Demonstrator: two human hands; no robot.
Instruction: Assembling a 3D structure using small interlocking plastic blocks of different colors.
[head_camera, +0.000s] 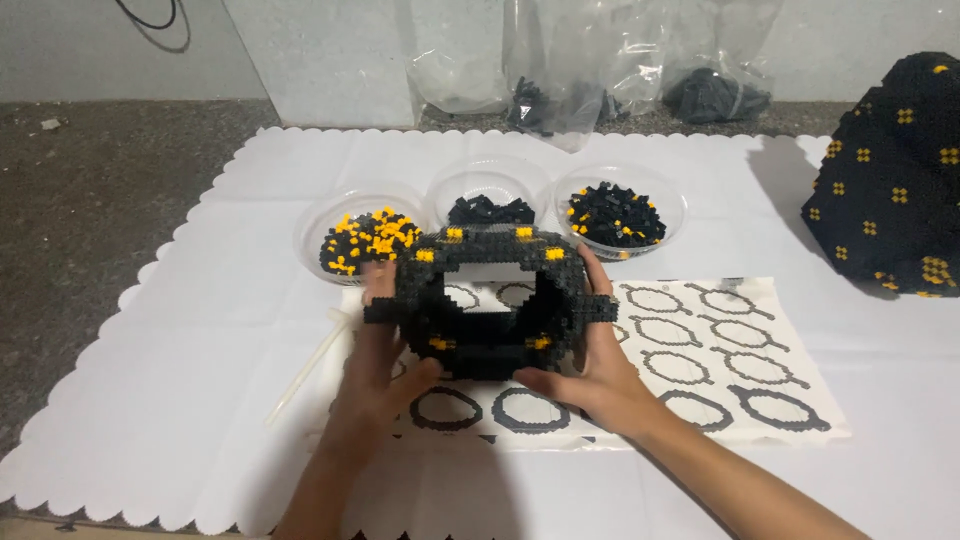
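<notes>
A hollow ring-shaped model (490, 300) built of small black bricks with yellow spots is held upright between both hands above a printed sheet. My left hand (383, 352) grips its left side, thumb under the lower edge. My right hand (590, 362) cups its right side and bottom. Through the ring's opening I see the instruction sheet (720, 350), which shows several ring outlines.
Three clear plastic bowls stand behind the model: one with black and yellow bricks (362, 240), one with black pieces (490, 195), one mostly black (618, 213). A large black-and-yellow brick structure (895, 180) sits at the right. Plastic bags (580, 70) lie at the back. A white scalloped cloth (180, 400) covers the floor.
</notes>
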